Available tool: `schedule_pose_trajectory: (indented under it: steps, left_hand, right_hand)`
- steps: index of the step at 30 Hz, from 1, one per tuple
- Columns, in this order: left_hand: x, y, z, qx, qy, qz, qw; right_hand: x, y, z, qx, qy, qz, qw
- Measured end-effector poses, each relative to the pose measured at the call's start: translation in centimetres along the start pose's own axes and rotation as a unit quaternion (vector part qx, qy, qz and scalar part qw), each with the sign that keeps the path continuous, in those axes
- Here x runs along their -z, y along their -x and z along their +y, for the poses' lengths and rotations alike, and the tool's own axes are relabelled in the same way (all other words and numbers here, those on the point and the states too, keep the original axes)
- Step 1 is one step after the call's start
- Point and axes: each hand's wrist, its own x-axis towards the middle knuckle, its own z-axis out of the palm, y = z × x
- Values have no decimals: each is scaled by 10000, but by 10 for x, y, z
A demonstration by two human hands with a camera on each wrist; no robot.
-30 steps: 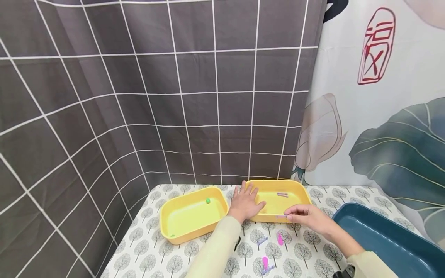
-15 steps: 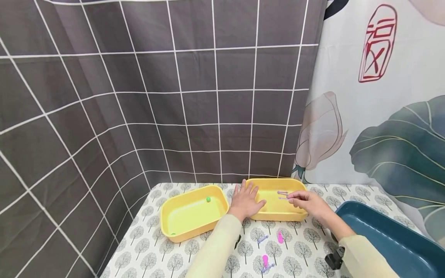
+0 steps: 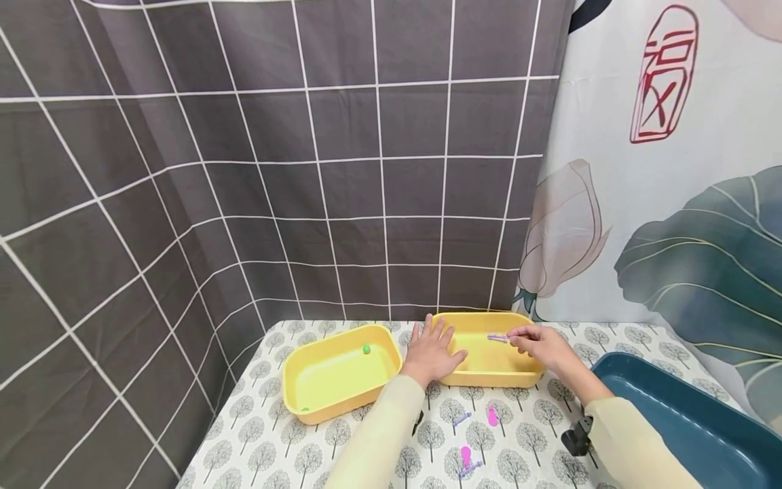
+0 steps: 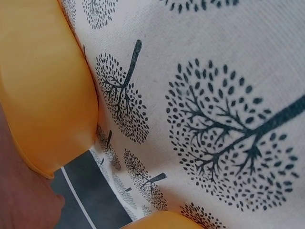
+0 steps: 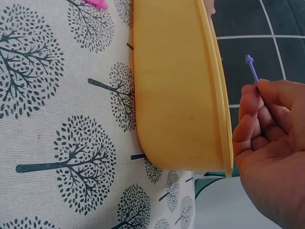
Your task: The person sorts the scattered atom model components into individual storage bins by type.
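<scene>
Yellow rectangular bin (image 3: pixel 332 377) at left, small green ball (image 3: pixel 366 349) inside. Left hand (image 3: pixel 431 353), fingers straight and spread, rests on left end of second yellow rectangular bin (image 3: pixel 489 380). In front, a small pink piece (image 3: pixel 492 416) on the tree-print cloth. Thin purple stick (image 5: pixel 253 70) over second bin, pinched by right hand (image 3: pixel 542 346), thumb against fingertips. Dark blue rectangular bin (image 3: pixel 690 424) far right.

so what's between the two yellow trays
In the head view, tree-print cloth lies between the left yellow tray and the right yellow tray, partly hidden by the left hand, which overlaps the latter.
</scene>
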Motion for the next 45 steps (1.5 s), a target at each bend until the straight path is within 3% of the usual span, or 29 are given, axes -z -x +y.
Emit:
schedule_pose_trajectory:
  steps: [6, 21, 36, 45]
  left_hand:
    - [0, 0, 0, 9, 38, -8, 10000]
    - [2, -1, 1, 24, -56, -27, 10000]
    - [4, 0, 2, 48, -105, -49, 9999]
    - [3, -1, 2, 49, -49, -68, 10000]
  right_hand:
    - [-1, -5, 1, 39, 285, 13, 9996]
    - [-4, -11, -4, 72, 280, 70, 9996]
    - [-8, 16, -11, 854, 103, -270, 9959]
    - [-9, 31, -9, 1005, 110, -420, 9940]
